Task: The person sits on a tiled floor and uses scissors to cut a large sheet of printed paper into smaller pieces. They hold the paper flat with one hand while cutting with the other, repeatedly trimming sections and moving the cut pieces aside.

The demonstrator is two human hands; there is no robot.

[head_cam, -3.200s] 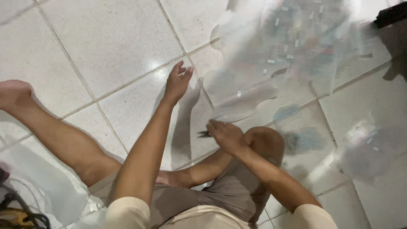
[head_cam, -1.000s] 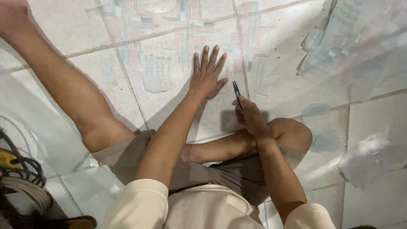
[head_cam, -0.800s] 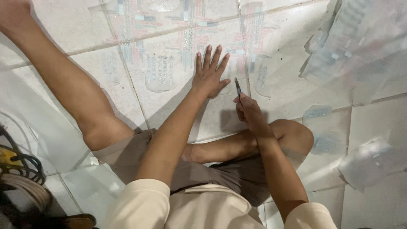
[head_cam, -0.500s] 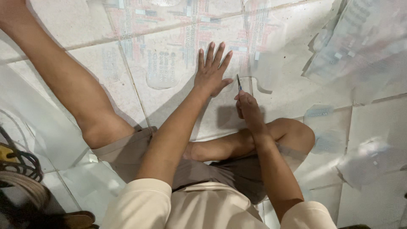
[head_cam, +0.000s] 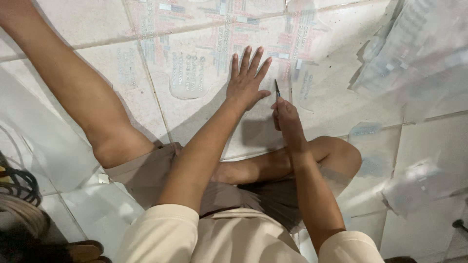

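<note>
Sitting on the tiled floor (head_cam: 73, 29), left leg (head_cam: 73, 92) stretched out, right leg (head_cam: 302, 160) folded under me.

Left hand (head_cam: 246, 83): released, palm flat, 5 fingers spread, pressing down on the clear printed plastic sheet (head_cam: 204, 63) that lies on the tiles in front of me. Holding nothing, just pinning the sheet.

Right hand (head_cam: 285, 117): clenched around a small cutting tool (head_cam: 277, 90), thin dark blade pointing away from me. Blade sits just beside the left thumb, tip against the sheet near a printed column. Cannot tell whether it is a knife or closed scissors; too small to read.

The sheet carries faded blocks of coloured print and has rounded cut-out outlines, 1 clear one left of my left hand.

More crumpled clear plastic (head_cam: 419, 58) is piled to the upper right, well apart from both hands. A smaller loose plastic piece (head_cam: 424, 185) lies right of my right knee. Another large transparent sheet (head_cam: 34, 146) covers the floor on my left, under the stretched leg. Dark cables (head_cam: 19, 182) sit at the far left edge.
</note>
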